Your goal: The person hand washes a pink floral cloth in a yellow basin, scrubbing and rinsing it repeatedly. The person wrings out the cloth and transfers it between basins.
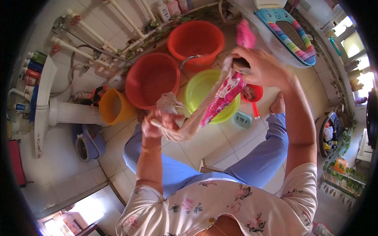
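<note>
A wet-looking pale garment with a bright pink printed part [223, 96] is stretched on a slant across my front. My left hand [154, 124], somewhat blurred, is closed on its lower end, and a bunched bit of the cloth sticks up beside the fingers. Higher up and to the right, my right hand [262, 67] grips the other end, with a blurred pink piece poking out above it. Beneath the cloth stands a yellow-green basin [193, 87], partly covered by it. Right of the basin are a red dipper [256, 111] with something brown in its bowl and a pale blue-green soap dish [241, 119].
Two red basins, one nearer [151, 78] and one farther [195, 39], stand behind, with a yellow bucket [112, 106] to the left. A white sink pedestal [71, 112] and wall pipes edge the left. A toilet with a colourful seat cover [277, 29] is at far right.
</note>
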Available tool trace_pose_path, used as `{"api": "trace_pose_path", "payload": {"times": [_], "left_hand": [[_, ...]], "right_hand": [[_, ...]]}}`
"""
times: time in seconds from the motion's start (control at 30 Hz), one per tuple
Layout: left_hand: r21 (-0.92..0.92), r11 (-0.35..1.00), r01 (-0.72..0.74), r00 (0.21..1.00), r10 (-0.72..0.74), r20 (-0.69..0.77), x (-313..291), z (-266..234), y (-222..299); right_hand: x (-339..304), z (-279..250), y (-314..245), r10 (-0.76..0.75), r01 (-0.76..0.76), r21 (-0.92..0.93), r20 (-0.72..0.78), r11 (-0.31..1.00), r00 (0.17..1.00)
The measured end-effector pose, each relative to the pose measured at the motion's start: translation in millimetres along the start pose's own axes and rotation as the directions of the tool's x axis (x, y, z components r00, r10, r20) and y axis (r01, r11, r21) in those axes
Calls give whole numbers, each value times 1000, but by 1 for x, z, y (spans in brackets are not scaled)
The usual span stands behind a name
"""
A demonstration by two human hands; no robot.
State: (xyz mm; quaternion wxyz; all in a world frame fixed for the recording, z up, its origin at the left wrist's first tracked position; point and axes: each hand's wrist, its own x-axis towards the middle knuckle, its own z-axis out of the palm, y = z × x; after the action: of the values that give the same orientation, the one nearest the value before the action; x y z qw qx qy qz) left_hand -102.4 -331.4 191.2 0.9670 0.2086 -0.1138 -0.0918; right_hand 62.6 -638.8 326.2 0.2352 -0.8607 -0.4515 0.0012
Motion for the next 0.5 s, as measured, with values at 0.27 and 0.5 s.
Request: {"api": "trace_pose_path", "payload": {"times": [0.27,0.5], "left_hand": [[-180,984,-10,970,-34,-240,49,16,-105],[-176,984,-11,970,-32,-240,82,4,-129]], "right_hand": [[82,74,-65,-166,161,42,254,986,953],[-9,166,-74,170,-200,-63,-320,978,932]]}}
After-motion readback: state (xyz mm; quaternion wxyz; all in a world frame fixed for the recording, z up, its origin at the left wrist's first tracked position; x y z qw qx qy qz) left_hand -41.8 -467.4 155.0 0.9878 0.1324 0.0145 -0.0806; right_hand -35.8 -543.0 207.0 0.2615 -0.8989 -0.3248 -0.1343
